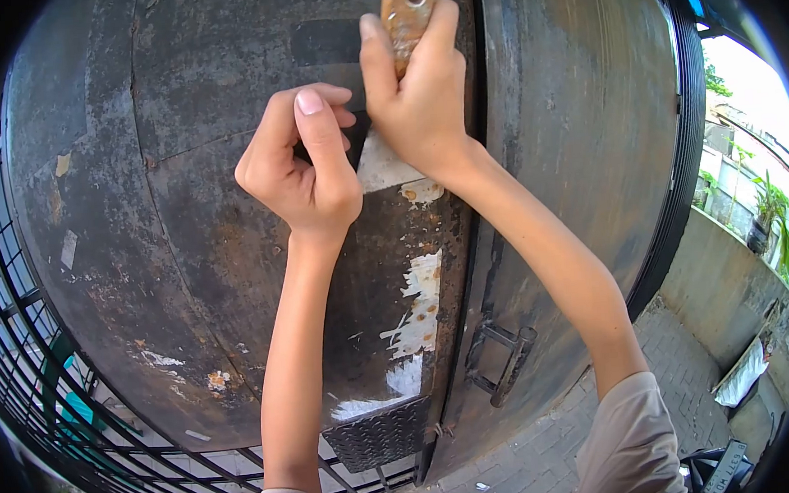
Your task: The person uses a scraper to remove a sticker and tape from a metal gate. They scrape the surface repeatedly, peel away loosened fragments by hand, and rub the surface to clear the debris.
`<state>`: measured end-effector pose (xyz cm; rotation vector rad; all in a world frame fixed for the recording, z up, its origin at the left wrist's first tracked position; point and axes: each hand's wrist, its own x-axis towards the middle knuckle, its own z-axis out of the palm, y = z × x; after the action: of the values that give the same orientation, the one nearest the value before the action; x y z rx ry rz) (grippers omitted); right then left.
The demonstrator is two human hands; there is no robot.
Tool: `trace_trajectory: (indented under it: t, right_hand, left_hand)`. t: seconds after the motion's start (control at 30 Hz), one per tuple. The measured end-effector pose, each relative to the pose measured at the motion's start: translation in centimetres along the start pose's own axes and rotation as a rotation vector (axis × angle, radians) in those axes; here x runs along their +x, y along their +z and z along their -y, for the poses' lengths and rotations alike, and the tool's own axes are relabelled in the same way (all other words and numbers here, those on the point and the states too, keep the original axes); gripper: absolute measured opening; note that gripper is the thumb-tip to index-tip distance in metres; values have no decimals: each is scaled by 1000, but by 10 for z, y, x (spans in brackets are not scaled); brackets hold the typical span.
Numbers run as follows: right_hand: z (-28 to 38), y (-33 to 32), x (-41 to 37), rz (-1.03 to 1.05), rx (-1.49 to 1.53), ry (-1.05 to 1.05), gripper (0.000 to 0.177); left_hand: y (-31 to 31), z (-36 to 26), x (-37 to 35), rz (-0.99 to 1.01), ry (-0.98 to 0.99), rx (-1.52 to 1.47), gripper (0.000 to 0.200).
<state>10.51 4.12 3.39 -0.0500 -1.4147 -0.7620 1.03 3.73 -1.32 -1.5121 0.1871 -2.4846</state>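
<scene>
Nearest to us, at the bottom edge, are our 2 grey sleeves (633, 449), and from them both bare forearms rise to the rusty metal door (187, 259). Our right hand (417, 91) has its fingers wrapped tight round the wooden grip of a scraper (408, 6). The blade end is hidden behind the palm, so we cannot tell where it meets the steel. Our left hand (304, 166) is curled into a pinch, thumb pressed on the forefinger, at the upper left edge of the white paper patch (381, 168). We cannot tell whether a paper edge is actually between the fingers. That patch sits on the door near its right edge, directly under the right hand, with torn paper scraps (419, 313) below it and a pull handle (506, 364) on the neighbouring panel.

We judge the work to be lifting that patch. To do it well, we should hold the blade low against the steel, push short strokes under the paper's edge, and draw the loosened corner back along the surface, not outwards, so it does not tear in 2.
</scene>
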Motion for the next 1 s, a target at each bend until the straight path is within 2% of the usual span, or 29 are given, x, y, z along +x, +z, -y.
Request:
trace_trajectory:
  t: [0.07, 0.1, 0.2, 0.23, 0.27, 0.33, 0.4, 0.43, 0.53, 0.57, 0.6, 0.67, 0.73, 0.77, 0.87, 0.9, 1.0]
  right_hand:
    - [-5, -13, 8, -23, -75, 245, 30]
    - [-5, -12, 8, -68, -48, 194, 30]
    - [1, -1, 7, -11, -88, -120, 26]
    - [0, -4, 12, -29, -84, -2, 26]
    - [0, -9, 18, -136, -69, 155, 25]
    - [2, -10, 18, -124, -28, 146, 25]
    - [2, -1, 13, -18, 37, -12, 27]
    - [-1, -4, 13, 33, 30, 131, 32]
    - [0, -13, 15, -8, -64, 256, 31]
    - [2, -8, 7, -20, 39, 175, 31]
    - [3, -2, 2, 4, -8, 46, 28]
    - [3, -6, 2, -33, 47, 57, 28]
    - [-6, -16, 9, -50, -17, 163, 33]
    - [-8, -12, 9, -113, -16, 90, 32]
    - [4, -7, -2, -21, -9, 18, 28]
    - [4, -9, -4, 38, -55, 45, 27]
    - [-7, -16, 4, -57, 8, 164, 31]
  left_hand:
    - [-1, 1, 0, -14, -1, -8, 25]
    - [-1, 0, -1, -8, -7, 1, 25]
    - [-2, 0, 0, 4, -9, 10, 25]
    - [-1, 0, 0, -3, -8, -1, 25]
    - [0, 1, -1, -13, -9, -11, 25]
    - [-1, -1, -1, 0, -12, 8, 25]
    - [-2, -1, -2, 8, -13, 14, 25]
    - [-1, -1, -2, -2, -16, 5, 25]
    - [0, 0, -1, 0, -13, 9, 24]
    - [-1, 0, -1, 12, -15, 19, 24]
    - [-2, 0, -2, 6, -11, 19, 25]
    - [0, 3, -1, -13, 0, 9, 25]
    - [-1, 1, -2, -5, -4, 18, 25]
    - [-2, 1, -1, 0, -4, 22, 25]
    - [-2, 1, -1, -4, 5, 28, 25]
    - [-1, 1, -1, -7, 0, 14, 25]
    - [-1, 0, -2, -10, -16, -3, 25]
